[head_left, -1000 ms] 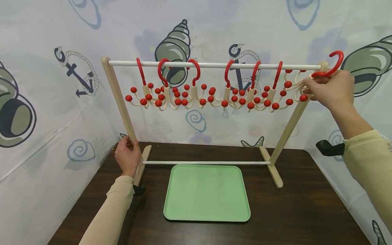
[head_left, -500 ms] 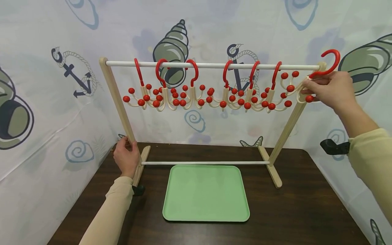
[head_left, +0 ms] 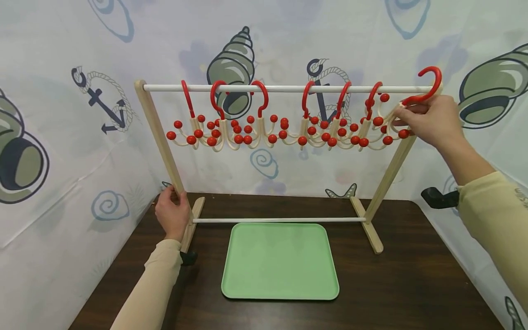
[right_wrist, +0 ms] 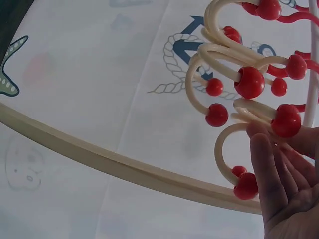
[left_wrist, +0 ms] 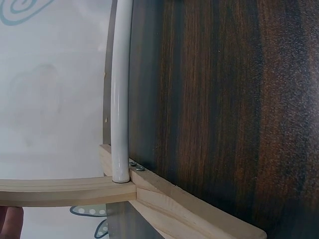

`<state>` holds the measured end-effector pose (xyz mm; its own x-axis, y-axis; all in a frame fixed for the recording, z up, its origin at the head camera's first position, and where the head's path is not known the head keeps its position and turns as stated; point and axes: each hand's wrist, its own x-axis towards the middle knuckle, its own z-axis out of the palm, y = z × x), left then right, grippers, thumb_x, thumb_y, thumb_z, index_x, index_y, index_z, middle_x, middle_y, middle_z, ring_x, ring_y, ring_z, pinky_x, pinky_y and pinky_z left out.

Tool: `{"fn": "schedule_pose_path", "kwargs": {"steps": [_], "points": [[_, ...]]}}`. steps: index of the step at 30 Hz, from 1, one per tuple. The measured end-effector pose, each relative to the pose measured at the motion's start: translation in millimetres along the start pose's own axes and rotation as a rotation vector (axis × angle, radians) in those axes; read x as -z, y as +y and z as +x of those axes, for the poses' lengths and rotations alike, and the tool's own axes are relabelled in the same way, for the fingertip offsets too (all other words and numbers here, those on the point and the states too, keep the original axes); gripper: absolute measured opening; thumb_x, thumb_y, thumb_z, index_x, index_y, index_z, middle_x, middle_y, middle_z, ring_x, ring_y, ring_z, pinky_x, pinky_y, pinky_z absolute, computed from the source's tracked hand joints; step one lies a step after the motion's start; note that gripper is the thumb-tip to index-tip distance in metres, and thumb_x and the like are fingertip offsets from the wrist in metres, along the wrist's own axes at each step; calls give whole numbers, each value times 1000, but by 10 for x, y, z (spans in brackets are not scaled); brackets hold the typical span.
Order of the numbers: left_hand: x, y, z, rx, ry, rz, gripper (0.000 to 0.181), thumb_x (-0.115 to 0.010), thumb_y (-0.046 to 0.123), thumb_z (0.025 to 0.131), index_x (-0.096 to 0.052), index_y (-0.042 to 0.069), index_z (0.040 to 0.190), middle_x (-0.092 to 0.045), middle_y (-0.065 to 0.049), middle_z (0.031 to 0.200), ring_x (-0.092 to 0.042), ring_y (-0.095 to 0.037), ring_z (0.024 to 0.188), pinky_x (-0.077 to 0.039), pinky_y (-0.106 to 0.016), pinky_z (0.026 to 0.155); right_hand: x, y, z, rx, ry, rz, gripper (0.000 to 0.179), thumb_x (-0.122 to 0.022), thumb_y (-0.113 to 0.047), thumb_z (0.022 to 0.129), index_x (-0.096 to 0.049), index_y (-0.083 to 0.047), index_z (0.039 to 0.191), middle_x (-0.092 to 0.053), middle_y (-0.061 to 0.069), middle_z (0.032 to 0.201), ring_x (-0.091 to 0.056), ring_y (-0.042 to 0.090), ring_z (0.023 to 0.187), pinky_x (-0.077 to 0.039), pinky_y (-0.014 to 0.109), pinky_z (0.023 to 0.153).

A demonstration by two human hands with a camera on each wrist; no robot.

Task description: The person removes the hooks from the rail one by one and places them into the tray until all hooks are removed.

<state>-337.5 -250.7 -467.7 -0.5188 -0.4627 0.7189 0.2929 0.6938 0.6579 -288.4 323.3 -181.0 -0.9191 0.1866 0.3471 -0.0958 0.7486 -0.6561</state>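
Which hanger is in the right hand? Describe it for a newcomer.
Find the wooden rack, then the right end of its white top rail. There the right hand pinches a cream hanger with red beads. Unlike its six neighbours, it is held, its red hook tilted far sideways.

I'm working in a makeshift-looking booth, with shell-and-anchor-printed sheets (head_left: 222,176) hanging behind and beside a dark wood-grain table (head_left: 404,288).

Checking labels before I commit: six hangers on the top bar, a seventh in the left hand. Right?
Not quite: the head view shows the right hand holding the seventh hanger, while the left hand grips the rack's post. Rest stands.
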Motion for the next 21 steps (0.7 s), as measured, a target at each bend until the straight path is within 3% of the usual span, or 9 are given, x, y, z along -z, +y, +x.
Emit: {"fn": "schedule_pose_path", "kwargs": {"steps": [3, 6, 12, 16, 19, 21], "points": [[-11, -11, -8, -5, 7, 2, 23, -71, 9, 85, -67, -2, 105, -67, -20, 92, -64, -36, 82, -44, -54, 73, 36, -33, -74, -4, 22, 12, 65, -61, -47, 92, -52, -1, 136, -63, 20, 125, -69, -2, 73, -51, 17, 68], [-16, -19, -9, -8, 16, 5, 23, -71, 10, 85, -67, -2, 104, -67, -20, 91, -64, -36, 81, -44, -54, 73, 71, -70, -141, -3, 52, 17, 63, -63, -47, 91, -55, 0, 133, -71, 9, 114, -62, -12, 64, -49, 15, 68], [1, -10, 0, 2, 22, 8, 22, -71, 9, 85, -67, -1, 104, -67, -19, 90, -64, -35, 79, -44, -54, 71, 152, -110, -246, -2, 72, -25, 64, -65, -49, 89, -59, 0, 129, -70, -11, 87, -56, -6, 75, -45, 14, 61], [0, -6, 0, -1, 10, 10, 22, -70, 10, 86, -67, -2, 105, -67, -20, 91, -65, -36, 79, -44, -54, 71, 192, -94, -335, -33, 73, -46, 68, -65, -51, 88, -57, -1, 133, -70, -6, 92, -54, 4, 85, -44, 15, 59], [-4, -1, -1, -10, 11, 11, 22, -70, 10, 86, -67, -2, 104, -67, -20, 90, -65, -36, 79, -45, -55, 70, 206, -81, -410, -51, 87, -62, 69, -64, -52, 88, -57, -1, 134, -72, 7, 105, -53, 0, 79, -44, 17, 61], [-10, -3, 3, -14, 10, 9, 22, -70, 9, 86, -67, -2, 104, -67, -20, 90, -65, -36, 79, -44, -54, 70, 216, -69, -464, -57, 99, -70, 69, -64, -52, 88, -57, -1, 133, -73, 8, 106, -53, -7, 71, -44, 19, 63]]}}
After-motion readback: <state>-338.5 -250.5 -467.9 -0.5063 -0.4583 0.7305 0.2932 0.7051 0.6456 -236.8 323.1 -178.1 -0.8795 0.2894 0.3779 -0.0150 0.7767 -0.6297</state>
